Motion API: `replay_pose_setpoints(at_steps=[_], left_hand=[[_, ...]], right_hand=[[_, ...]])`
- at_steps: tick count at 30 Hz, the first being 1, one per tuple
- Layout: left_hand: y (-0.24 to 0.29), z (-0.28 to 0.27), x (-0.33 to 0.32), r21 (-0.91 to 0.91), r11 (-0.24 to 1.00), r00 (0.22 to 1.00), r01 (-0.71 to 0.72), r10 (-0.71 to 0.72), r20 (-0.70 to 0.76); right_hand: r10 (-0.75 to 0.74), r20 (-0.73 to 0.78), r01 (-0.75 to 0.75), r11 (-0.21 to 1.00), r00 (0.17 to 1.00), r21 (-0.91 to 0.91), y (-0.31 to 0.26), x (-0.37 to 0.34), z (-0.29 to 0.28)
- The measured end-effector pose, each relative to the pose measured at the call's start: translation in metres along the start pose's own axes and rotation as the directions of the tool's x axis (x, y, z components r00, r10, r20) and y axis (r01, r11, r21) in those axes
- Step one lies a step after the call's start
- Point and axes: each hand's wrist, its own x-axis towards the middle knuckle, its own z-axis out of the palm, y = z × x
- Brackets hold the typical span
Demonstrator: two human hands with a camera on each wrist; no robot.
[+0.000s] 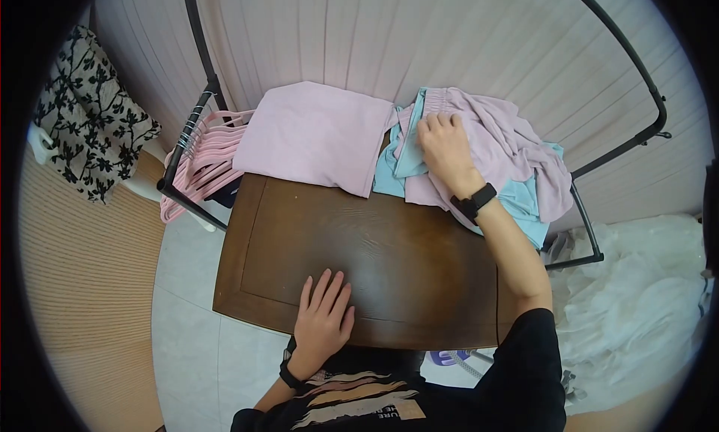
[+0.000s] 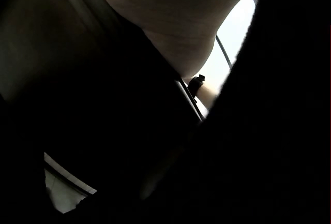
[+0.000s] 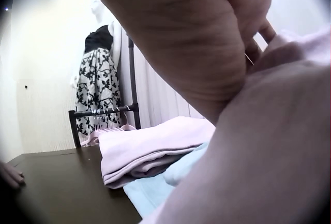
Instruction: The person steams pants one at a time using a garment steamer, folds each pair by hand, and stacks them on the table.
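Observation:
On the dark wooden table [image 1: 329, 245], a folded light pink garment [image 1: 318, 132] lies flat at the back left. Beside it on the right is a loose heap of clothes: a crumpled pink garment [image 1: 502, 128] with a gathered waistband, and light blue cloth [image 1: 520, 203] showing from under it. My right hand [image 1: 447, 151] is on the near left part of this heap, fingers curled into the pink cloth; the right wrist view shows its fingertips partly hidden by fabric. Palm down at the table's front edge, my left hand [image 1: 322, 319] rests with its fingers extended.
A black metal rack frame [image 1: 187, 143] carries pink hangers [image 1: 213, 162] left of the table. A mannequin wears a black-and-white floral skirt [image 1: 93, 117] farther left. White tulle [image 1: 636, 304] billows at the right. A pleated curtain [image 1: 359, 35] hangs behind.

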Motion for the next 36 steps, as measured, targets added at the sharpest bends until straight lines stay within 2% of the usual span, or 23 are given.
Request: replay_pose_setpoints(at_steps=[4,6,10,12,19,23,24,25,26,28,29,30,31,32,33,34,36], left_hand=[[-0.003,0.001,-0.002,-0.012,1.000,1.000,-0.014,0.014,-0.001],[-0.002,0.001,-0.002,-0.007,1.000,1.000,-0.024,0.024,0.006],[-0.003,0.003,-0.004,0.009,0.999,0.999,-0.044,0.044,0.001],[-0.002,0.003,-0.006,0.018,0.999,0.999,-0.050,0.050,-0.002],[0.000,0.007,-0.008,0.054,0.996,0.997,-0.067,0.069,-0.033],[0.002,0.008,-0.009,0.064,0.994,0.995,-0.087,0.089,-0.034],[0.001,0.008,-0.008,0.062,0.994,0.996,-0.084,0.087,-0.034],[0.001,0.008,-0.008,0.059,0.995,0.996,-0.079,0.081,-0.033],[0.000,0.007,-0.009,0.053,0.995,0.996,-0.083,0.084,-0.029],[-0.003,0.004,-0.006,-0.276,0.959,0.997,-0.056,0.039,-0.068],[-0.001,0.001,-0.004,-0.561,0.828,0.998,0.030,-0.057,-0.030],[0.007,-0.001,0.003,-0.564,0.824,0.998,0.041,-0.062,-0.017],[0.015,-0.002,0.012,-0.893,0.436,0.985,0.110,-0.167,0.040],[0.019,-0.003,0.020,-0.990,-0.062,0.961,0.130,-0.240,0.141],[0.018,-0.003,0.026,-0.939,-0.323,0.977,0.117,-0.134,0.168],[0.018,-0.008,0.029,-0.940,-0.315,0.972,0.135,-0.141,0.186],[0.016,-0.023,0.034,-0.820,-0.520,0.830,0.241,-0.327,0.452]], right_hand=[[0.102,-0.031,-0.100,0.992,0.994,0.076,0.012,-0.009,-0.004],[0.034,-0.018,-0.034,0.999,0.999,-0.023,0.013,-0.016,0.002],[-0.026,-0.006,0.025,0.999,1.000,-0.046,0.005,-0.014,-0.012],[-0.069,0.084,0.079,0.990,0.994,-0.120,0.003,-0.013,-0.014],[-0.005,0.094,0.042,0.919,0.996,-0.391,-0.022,-0.009,0.004],[0.014,0.146,0.038,0.936,0.989,-0.351,-0.003,-0.013,-0.018],[0.077,-0.033,-0.082,0.976,0.997,-0.203,0.005,-0.016,-0.027],[0.161,-0.198,-0.170,0.985,0.967,-0.033,0.011,-0.018,-0.038],[0.164,-0.192,-0.174,0.984,0.968,-0.037,0.011,-0.023,-0.057],[0.267,-0.449,-0.215,0.963,0.853,0.163,-0.005,-0.039,-0.116],[0.262,-0.442,-0.197,0.962,0.858,0.187,-0.021,-0.051,-0.146],[0.261,-0.433,-0.181,0.959,0.863,0.217,-0.043,-0.066,-0.168],[0.219,-0.444,-0.081,0.948,0.869,0.308,-0.067,-0.083,-0.174],[0.185,-0.460,0.016,0.916,0.868,0.400,-0.094,-0.100,-0.179],[0.146,-0.464,0.083,0.895,0.874,0.439,-0.122,-0.118,-0.184],[0.109,-0.472,0.148,0.867,0.875,0.475,-0.151,-0.134,-0.189],[0.102,-0.445,0.215,0.766,0.890,0.606,-0.201,-0.157,-0.193]])
